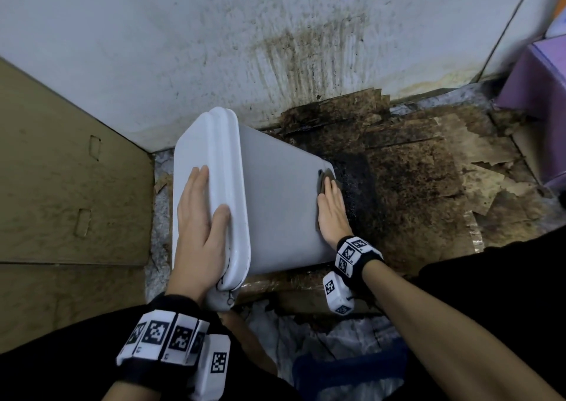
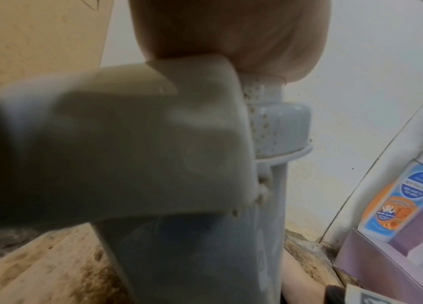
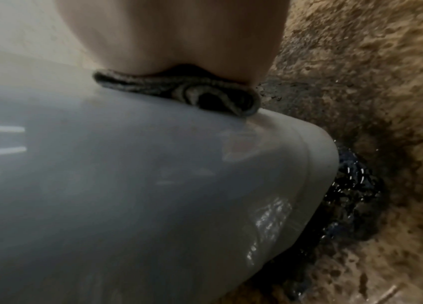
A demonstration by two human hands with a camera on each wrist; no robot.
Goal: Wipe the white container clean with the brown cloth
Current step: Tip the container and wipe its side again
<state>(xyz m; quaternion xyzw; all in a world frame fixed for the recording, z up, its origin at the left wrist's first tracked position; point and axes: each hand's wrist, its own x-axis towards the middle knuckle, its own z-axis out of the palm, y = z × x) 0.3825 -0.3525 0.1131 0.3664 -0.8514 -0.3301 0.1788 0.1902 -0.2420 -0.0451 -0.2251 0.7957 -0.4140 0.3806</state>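
Note:
The white container (image 1: 275, 204) lies on its side on the floor, lid (image 1: 196, 155) to the left and base to the right. My left hand (image 1: 199, 220) rests flat on the lid, fingers straight, thumb laid over the lid's rim. My right hand (image 1: 332, 207) presses the folded brown cloth (image 1: 323, 180) flat against the upturned side wall, close to the base edge. In the right wrist view the cloth (image 3: 179, 90) is bunched under my palm (image 3: 174, 35) on the glossy container (image 3: 153, 185). The left wrist view shows the lid's edge (image 2: 127, 144) under my left hand (image 2: 231, 30).
Stained brown cardboard (image 1: 413, 171) covers the floor on the right, with a wet black patch (image 1: 358, 186) at the container's base. A dirty white wall (image 1: 275, 33) stands behind. Tan cardboard (image 1: 61, 186) leans at the left, and a purple box (image 1: 539, 94) sits far right.

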